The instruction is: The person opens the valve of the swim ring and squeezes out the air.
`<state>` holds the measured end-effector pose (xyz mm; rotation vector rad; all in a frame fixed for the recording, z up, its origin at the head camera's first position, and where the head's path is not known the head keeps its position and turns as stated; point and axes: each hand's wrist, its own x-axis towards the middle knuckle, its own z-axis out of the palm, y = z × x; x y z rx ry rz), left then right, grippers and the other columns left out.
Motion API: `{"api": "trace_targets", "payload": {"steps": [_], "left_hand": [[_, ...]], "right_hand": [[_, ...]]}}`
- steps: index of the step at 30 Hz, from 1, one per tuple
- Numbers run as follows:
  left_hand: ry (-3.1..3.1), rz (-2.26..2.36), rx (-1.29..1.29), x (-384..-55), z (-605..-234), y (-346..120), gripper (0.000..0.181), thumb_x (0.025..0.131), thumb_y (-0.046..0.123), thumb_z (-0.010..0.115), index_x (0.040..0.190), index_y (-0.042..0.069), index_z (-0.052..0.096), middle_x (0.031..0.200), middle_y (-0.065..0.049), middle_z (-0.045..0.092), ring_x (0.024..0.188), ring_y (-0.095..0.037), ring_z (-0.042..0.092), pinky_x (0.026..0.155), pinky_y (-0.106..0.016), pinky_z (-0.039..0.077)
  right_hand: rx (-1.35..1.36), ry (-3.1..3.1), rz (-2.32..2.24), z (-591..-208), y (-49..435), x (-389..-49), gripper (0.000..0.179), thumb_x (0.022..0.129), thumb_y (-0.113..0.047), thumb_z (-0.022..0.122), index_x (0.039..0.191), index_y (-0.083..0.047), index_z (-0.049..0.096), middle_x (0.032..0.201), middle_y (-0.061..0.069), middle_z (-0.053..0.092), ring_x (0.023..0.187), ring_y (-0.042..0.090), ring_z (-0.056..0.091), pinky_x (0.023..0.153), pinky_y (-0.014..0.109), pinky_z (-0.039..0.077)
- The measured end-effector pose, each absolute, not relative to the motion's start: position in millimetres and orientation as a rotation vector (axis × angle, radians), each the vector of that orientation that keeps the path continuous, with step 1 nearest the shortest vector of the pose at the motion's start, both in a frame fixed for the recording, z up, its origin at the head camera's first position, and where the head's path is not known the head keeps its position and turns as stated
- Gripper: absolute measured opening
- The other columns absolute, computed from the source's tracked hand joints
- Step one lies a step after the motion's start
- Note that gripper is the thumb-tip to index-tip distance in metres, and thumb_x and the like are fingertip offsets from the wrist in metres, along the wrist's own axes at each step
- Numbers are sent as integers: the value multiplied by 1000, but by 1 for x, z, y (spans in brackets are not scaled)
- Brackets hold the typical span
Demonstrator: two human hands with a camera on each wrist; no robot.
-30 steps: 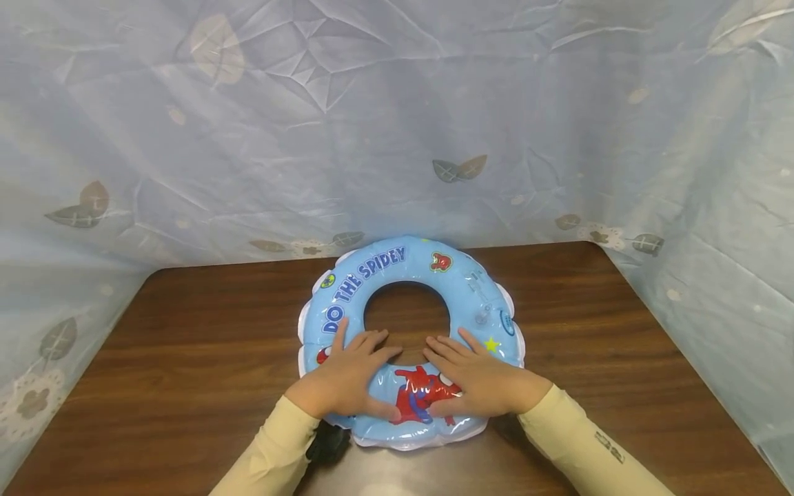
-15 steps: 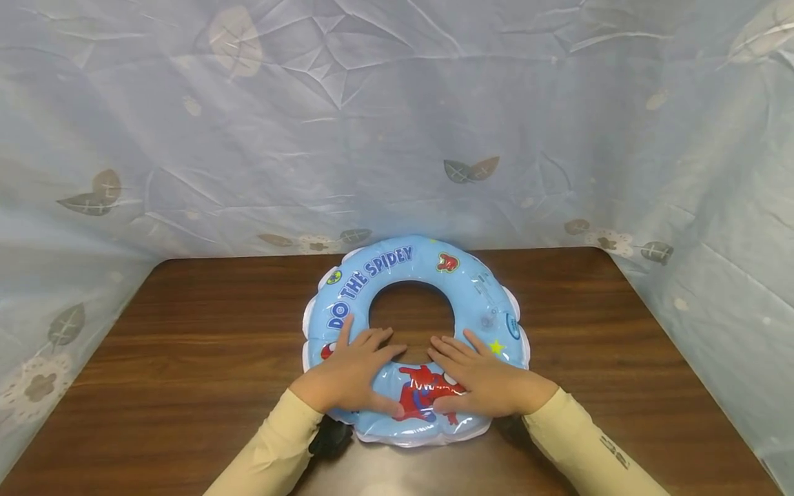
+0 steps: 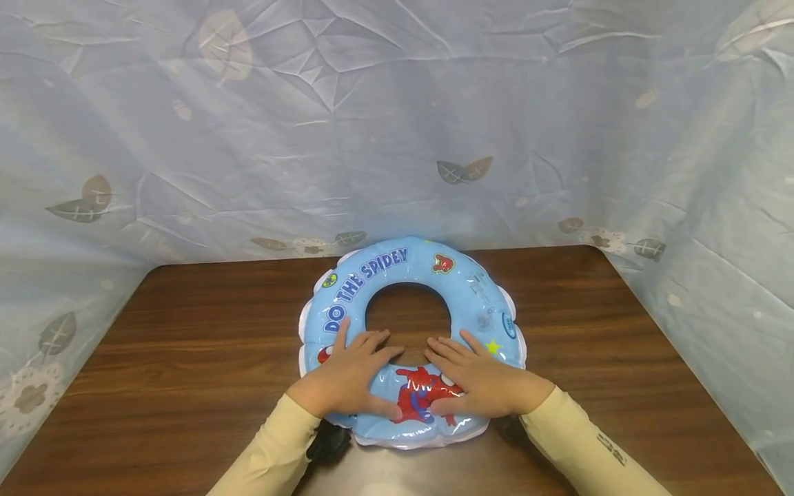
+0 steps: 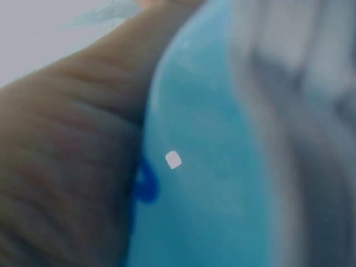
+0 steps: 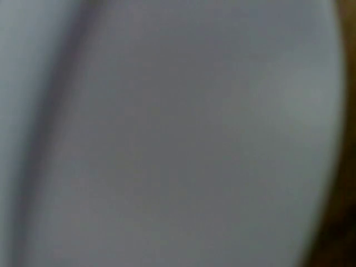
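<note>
As far as I can see past the left hand [image 3: 346,377] and the right hand [image 3: 486,382], a creased, pale blue-grey cloth [image 3: 397,124] printed with leaves hangs behind a dark wood-grain bench [image 3: 186,358]. On that bench, directly beneath both hands, lies a light-blue inflatable ring [image 3: 428,255] with a scalloped white edge, its far side reaching well beyond the fingers. Cream sleeves [image 3: 267,451] cover the forearms. Both hands rest palm down on the ring's near part, fingers extended and spread, clasping nothing; some fingertips reach over the central hole. Ahead of the left hand curves the lettering [image 3: 366,282] "DO THE SPIDEY"; between the thumbs shows a red-and-blue figure [image 3: 412,399]. Beside the right hand's little finger is a yellow-green star [image 3: 493,346].
</note>
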<state>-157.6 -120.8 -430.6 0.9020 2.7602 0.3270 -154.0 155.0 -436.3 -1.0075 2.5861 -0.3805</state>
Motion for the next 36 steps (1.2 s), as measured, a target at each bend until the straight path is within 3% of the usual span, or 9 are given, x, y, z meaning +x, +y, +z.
{"api": "trace_targets", "payload": {"steps": [17,22,25,29,36], "left_hand": [[2767,325,905,-158,-432,-119,99,76,79,71,154,21,51,164,-14,39,151,-36,33,120,-70,-8],[2777,350,881,-157,-432,-119,98,76,78,73,153,21,51,163,-14,39,151,-37,34,120,-70,-7],[2792,361,863,-157,-434,-117,97,76,76,75,153,22,52,163,-14,40,150,-37,35,120,-70,-6],[2833,322,861,-157,-436,-115,95,75,75,77,152,23,54,162,-12,42,151,-37,35,119,-72,-7],[2976,268,858,-153,-431,-109,83,73,63,85,143,23,64,155,-12,52,148,-38,37,116,-77,-5]], "right_hand": [[-997,2588,-390,-436,157,-154,96,94,-72,53,163,-9,32,172,8,22,159,30,14,126,55,-4],[-1002,2647,-368,-428,154,-151,95,92,-70,60,159,-6,39,168,11,32,157,32,24,127,56,3],[-1024,2722,-324,-421,152,-147,91,91,-63,67,155,-3,45,164,14,40,154,35,30,126,60,9],[-1066,2764,-286,-414,152,-142,77,93,-43,76,152,0,49,161,18,42,152,39,32,123,66,13],[-1090,2740,-278,-416,154,-143,68,99,-32,70,154,-1,46,161,19,41,153,39,30,122,68,13]]}}
